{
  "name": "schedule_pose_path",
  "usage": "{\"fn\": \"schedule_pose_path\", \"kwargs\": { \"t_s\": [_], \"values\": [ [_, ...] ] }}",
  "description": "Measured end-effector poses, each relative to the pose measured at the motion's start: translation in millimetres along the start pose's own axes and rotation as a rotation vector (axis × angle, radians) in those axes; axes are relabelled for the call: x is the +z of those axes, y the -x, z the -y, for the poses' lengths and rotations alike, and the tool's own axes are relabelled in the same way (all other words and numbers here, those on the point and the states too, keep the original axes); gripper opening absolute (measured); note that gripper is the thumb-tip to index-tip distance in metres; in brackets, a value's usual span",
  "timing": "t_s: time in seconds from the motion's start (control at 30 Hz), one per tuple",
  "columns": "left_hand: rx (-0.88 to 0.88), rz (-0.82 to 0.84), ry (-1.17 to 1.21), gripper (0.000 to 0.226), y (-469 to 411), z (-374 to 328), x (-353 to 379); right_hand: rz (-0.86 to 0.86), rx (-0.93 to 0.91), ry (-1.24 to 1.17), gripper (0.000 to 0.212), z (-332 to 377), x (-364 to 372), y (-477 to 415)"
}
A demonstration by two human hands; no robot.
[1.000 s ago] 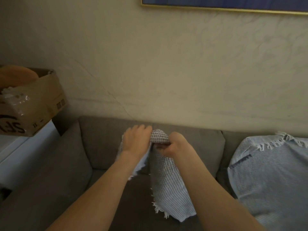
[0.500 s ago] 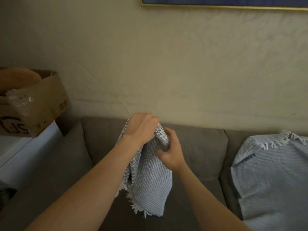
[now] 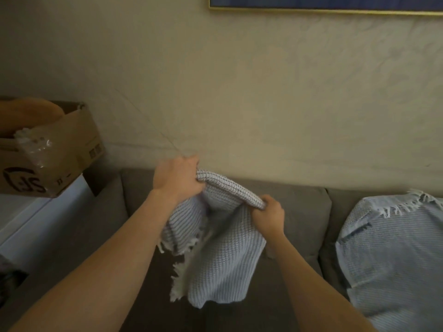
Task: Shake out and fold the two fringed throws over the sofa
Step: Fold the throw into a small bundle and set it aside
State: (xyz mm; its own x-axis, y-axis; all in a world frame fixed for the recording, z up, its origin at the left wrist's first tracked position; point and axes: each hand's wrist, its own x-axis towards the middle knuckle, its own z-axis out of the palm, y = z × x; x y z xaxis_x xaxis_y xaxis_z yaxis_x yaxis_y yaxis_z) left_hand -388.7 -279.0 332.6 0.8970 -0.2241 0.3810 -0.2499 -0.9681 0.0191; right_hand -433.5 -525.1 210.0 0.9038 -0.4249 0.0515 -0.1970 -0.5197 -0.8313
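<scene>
I have the throw [image 3: 223, 255] held above the sofa [image 3: 299, 212], left hand [image 3: 177, 178] and right hand [image 3: 267, 215] each clenched on its folded top edge; it looks soft, light, floppy; corners grip best; second throw [image 3: 393, 255] lies to the right.

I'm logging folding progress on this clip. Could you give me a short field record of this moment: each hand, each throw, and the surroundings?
left hand: grips the rolled top edge of the held throw, at its left end
right hand: grips the same edge at its right end, lower than the left
held throw: light blue, bunched, hanging in front of the sofa, fringe at lower left
second throw: draped over the sofa's right part, fringe at top, no hand on it
surroundings: cardboard box at left; framed picture on the wall above
</scene>
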Motion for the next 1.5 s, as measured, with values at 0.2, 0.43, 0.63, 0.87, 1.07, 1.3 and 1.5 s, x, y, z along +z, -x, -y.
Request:
{"fn": "schedule_pose_path", "kwargs": {
  "t_s": [0.2, 0.43, 0.63, 0.87, 1.07, 1.3, 1.5],
  "values": [
    [0.029, 0.118, -0.026, 0.043, 6.0, 7.2, 20.0, -0.101, -0.049, 0.156, 0.024, 5.4, -25.9, -14.9],
    [-0.094, -0.021, 0.216, 0.022, -17.3, -12.2, 0.9, 0.164, -0.074, 0.348, 0.04, -51.2, -11.2, 6.6],
    [-0.292, -0.166, 0.438, 0.012, -11.9, -34.6, 10.3, 0.226, -0.141, 0.177, 0.01, -64.8, -0.3, 6.9],
    [-0.493, -0.105, 0.373, 0.035, -7.2, -16.4, 28.9, -0.062, 0.047, 0.021, 0.013, -21.3, -12.0, -5.2],
    [-0.308, 0.234, 0.377, 0.047, 32.8, -17.5, 66.3, -0.073, 0.096, 0.188, 0.05, 29.2, 5.9, -17.6],
    [-0.212, 0.735, 0.949, 0.047, 75.9, -34.8, 96.5, 0.051, -0.014, 0.47, 0.041, 49.2, 26.6, -1.0],
    [-0.134, 0.598, 1.057, 0.038, 77.3, -58.5, 102.9, 0.247, -0.08, 0.309, 0.045, 49.0, 35.5, 2.4]
  ]
}}
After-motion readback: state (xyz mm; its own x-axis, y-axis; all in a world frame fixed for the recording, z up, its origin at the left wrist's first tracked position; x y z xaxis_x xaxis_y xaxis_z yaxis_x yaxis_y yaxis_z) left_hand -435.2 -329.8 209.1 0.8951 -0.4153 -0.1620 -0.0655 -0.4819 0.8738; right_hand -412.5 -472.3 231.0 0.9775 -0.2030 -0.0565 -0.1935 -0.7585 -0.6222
